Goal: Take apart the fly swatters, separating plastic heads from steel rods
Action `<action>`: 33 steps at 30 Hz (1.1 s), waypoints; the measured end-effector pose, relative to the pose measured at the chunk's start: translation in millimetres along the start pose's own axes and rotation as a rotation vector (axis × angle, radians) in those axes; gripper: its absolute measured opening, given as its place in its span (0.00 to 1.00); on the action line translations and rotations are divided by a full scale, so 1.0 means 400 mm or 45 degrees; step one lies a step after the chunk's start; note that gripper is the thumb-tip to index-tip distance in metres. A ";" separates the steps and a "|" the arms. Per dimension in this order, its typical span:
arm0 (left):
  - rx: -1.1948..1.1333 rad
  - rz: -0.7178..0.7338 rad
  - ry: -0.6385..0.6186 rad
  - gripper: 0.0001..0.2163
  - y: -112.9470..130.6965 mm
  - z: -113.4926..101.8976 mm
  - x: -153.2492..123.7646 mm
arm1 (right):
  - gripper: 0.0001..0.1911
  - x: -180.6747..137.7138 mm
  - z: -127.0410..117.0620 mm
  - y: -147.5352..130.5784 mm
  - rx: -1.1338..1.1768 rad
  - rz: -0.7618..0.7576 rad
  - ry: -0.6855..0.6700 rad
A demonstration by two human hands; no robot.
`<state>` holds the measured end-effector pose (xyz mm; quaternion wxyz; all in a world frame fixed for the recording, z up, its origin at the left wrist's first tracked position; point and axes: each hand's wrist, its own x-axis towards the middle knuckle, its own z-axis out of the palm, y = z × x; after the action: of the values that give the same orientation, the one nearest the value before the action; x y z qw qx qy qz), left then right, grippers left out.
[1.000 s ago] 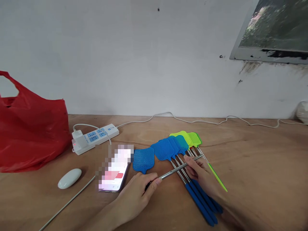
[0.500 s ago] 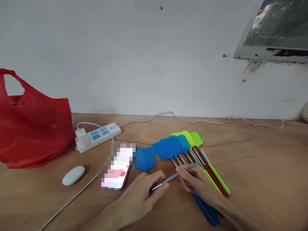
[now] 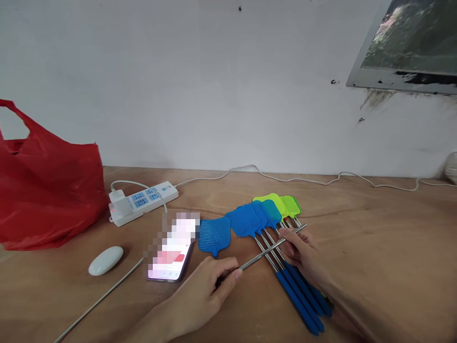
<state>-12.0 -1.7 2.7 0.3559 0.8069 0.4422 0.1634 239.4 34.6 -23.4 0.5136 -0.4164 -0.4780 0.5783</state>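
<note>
A thin silver telescopic rod (image 3: 260,255) slants up to the right between my hands. My left hand (image 3: 207,295) is closed around its lower end, where something dark shows between thumb and fingers. Near the upper tip, my right hand (image 3: 298,247) pinches the rod, its lower fingers partly hidden. A loose blue fly swatter head (image 3: 214,234) lies flat just beyond my left hand. Beneath the rod and right hand, several fly swatters with blue heads (image 3: 243,220) and blue grips (image 3: 296,300) lie side by side. Yellow-green swatter heads (image 3: 274,203) rest behind them; their handles are mostly hidden.
A lit phone (image 3: 171,257) lies left of the loose head. Farther left are a white oval object (image 3: 106,260), a white power strip (image 3: 143,202) with a plug, and a red plastic bag (image 3: 50,190). A thin cable (image 3: 293,180) runs along the wall.
My right hand has moved up and to the right along with the rod's tip, and a longer stretch of rod shows between my hands. My left hand has shifted slightly left.
</note>
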 end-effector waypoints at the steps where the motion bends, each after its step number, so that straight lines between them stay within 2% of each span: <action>1: -0.001 -0.006 -0.013 0.20 0.000 0.000 0.000 | 0.32 0.001 0.000 -0.001 0.006 -0.001 -0.011; 5: 0.001 -0.028 -0.047 0.20 -0.001 0.000 0.000 | 0.32 -0.016 0.025 0.000 -0.004 0.012 -0.092; 10: -0.039 -0.025 -0.049 0.20 0.005 0.007 0.007 | 0.30 -0.043 0.073 0.008 -0.172 0.123 -0.377; 15: -0.041 -0.039 -0.058 0.20 0.009 0.003 0.011 | 0.30 -0.044 0.079 0.014 -0.204 0.085 -0.233; 21: -0.025 -0.033 -0.076 0.20 0.013 0.002 0.005 | 0.32 -0.058 0.100 0.015 -0.220 0.174 -0.403; 24: -0.031 -0.022 -0.092 0.21 0.015 0.002 0.005 | 0.32 -0.060 0.106 0.005 -0.150 0.153 -0.349; 28: -0.037 -0.018 -0.108 0.20 0.008 -0.001 0.004 | 0.31 -0.041 0.070 -0.002 -0.030 0.131 -0.102; 33: -0.034 -0.058 -0.065 0.21 -0.001 -0.003 0.006 | 0.30 -0.013 0.025 -0.008 0.062 0.061 -0.129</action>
<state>-11.7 1.1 3.2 0.3813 0.7956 0.4492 0.1406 230.9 28.3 -18.4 0.4849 -0.3853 -0.4789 0.6222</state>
